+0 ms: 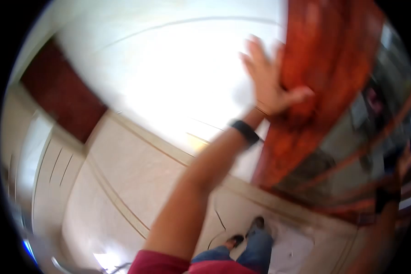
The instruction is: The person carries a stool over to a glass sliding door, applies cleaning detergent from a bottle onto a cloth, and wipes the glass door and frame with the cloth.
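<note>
My left hand [270,86] is open, its fingers spread over a bright white surface [169,68] and its thumb over a reddish-brown wooden panel [324,59]. It lies at the border between the two; whether the palm presses on them cannot be told. A black band [245,132] circles the left wrist. My right hand [405,160] is at the far right edge, blurred and dim, near something dark blue. Its fingers are too smeared to show whether they hold anything.
A dark red-brown panel [64,89] stands at the upper left. Below is a pale floor [118,169] with darker border lines. My legs in blue jeans [259,246] and dark shoes show at the bottom. Behind the wood at the right are blurred grey shapes and orange-brown bars.
</note>
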The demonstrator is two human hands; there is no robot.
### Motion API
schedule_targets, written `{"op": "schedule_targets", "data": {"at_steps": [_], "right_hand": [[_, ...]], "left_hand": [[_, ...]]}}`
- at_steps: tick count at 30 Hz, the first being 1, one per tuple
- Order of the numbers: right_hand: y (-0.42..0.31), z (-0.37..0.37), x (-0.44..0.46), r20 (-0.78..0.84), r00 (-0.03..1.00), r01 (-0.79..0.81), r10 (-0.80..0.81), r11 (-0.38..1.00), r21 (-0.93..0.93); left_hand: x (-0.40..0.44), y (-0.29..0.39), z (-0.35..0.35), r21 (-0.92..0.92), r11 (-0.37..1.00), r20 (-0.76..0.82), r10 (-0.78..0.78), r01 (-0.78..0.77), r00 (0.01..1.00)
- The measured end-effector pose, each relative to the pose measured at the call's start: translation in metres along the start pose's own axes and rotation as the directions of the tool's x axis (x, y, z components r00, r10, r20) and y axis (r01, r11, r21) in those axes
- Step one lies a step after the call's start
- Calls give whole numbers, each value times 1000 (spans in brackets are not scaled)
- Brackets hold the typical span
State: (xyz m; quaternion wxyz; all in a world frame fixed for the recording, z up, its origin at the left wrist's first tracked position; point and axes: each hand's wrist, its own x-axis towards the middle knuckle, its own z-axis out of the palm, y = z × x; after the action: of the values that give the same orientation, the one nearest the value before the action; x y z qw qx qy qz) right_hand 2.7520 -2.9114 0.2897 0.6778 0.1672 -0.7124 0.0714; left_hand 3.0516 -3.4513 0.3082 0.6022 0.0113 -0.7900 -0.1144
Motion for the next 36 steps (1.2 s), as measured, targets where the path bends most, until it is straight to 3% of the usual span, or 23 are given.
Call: {"op": "schedule_targets", "data": {"at_steps": [1, 2, 3, 5, 7, 8, 9, 11, 13, 15, 18, 21, 22, 23, 24, 28, 31, 32, 35, 36], "right_hand": [[-15, -11, 0, -186, 971, 106, -148, 970, -217], [-27, -45, 6, 208, 780, 509, -590, 406, -759], [-17, -46, 5, 262, 787, 534, -558, 404, -743], [16, -31, -10, 362, 907, 413, -215, 626, -661], [25, -19, -12, 540, 839, 396, 64, 609, -688], [21, -16, -11, 564, 819, 400, 106, 600, -693], [18, -4, -6, 476, 879, 307, 33, 725, -617], [21, 4, -3, 259, 965, 149, -50, 913, -379], [29, -2, 5, 32, 998, 52, -49, 995, -81], [36, 1, 6, 21, 993, 119, -119, 931, -344], [15, 2, 8, -81, 981, 131, -176, 908, -397], [-29, -14, -3, -320, 926, 70, -202, 922, -380], [-42, -24, 1, -317, 938, 45, -144, 953, -301], [-67, -42, 26, -221, 973, -71, 60, 997, -43], [-91, -62, 50, -114, 959, -237, 260, 954, 185], [-55, -44, 121, -84, 932, -325, 352, 917, 233], [-42, -36, 226, -210, 870, -380, 447, 877, 294], [-55, -35, 260, -277, 856, -382, 436, 895, 229], [-107, -23, 303, -458, 889, 68, -20, 994, 89], [-151, -37, 290, -387, 919, 141, -73, 978, 151]], "left_hand": [[-1, -3, 0, 2, 1000, -17, -4, 4, 1000], [-3, -1, 2, -6, 1000, -38, -15, 14, 999], [-4, 0, 3, 6, 1000, -16, -24, 24, 1000], [-4, 2, 0, 8, 999, -6, -37, 37, 999], [-2, 2, -2, 9, 999, 3, -51, 51, 999], [0, 5, -5, 11, 998, 7, -56, 56, 998], [0, 4, -6, 8, 998, 16, -62, 62, 998], [0, 3, -8, 10, 998, 25, -69, 68, 997], [0, 7, -10, -6, 997, 37, -81, 81, 996], [0, 4, -7, -4, 997, 20, -73, 73, 997], [-2, 1, -9, 10, 999, 18, -47, 47, 999], [-5, 2, -13, 5, 999, 51, -51, 51, 997], [-5, 5, -16, 26, 998, 48, -53, 52, 997], [-4, 6, -15, 59, 997, 23, -57, 56, 998], [-6, 4, -12, 90, 995, 1, -30, 30, 1000], [-7, -8, 4, 150, 987, -83, 74, -61, 994], [-8, -13, -4, 205, 977, -77, 67, -50, 995], [-6, -9, -6, 213, 976, -61, 47, -33, 997], [-1, 2, -9, 284, 959, 5, 7, -8, 1000], [-4, 7, -11, 308, 951, 16, -15, 10, 1000]]}}
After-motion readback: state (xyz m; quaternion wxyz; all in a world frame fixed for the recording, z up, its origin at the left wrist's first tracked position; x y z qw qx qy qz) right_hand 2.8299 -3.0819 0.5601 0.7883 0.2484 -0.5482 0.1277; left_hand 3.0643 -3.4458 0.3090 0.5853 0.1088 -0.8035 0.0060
